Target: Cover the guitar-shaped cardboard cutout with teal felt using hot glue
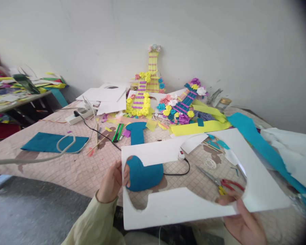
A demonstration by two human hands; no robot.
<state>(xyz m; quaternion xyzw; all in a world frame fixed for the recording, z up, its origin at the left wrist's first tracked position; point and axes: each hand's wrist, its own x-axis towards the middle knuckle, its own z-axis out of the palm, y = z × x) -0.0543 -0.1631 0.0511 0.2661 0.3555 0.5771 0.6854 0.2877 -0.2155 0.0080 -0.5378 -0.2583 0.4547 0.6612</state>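
A white foam board with a large rounded cut-out is held up over the table, tilted. My left hand grips its left edge, with fingers curled through the opening. On the lower right, my right hand pinches the board's near edge between thumb and fingers. Through the cut-out I see a blue guitar-like shape, its neck extending past the board's far edge. Red-handled scissors and a white spool also lie visible through the opening.
Decorated paper guitars stand against the wall. A green utility knife, a folded blue sheet and a power strip with cables are at the left. Yellow strips and a blue strip lie right. A cluttered side table stands far left.
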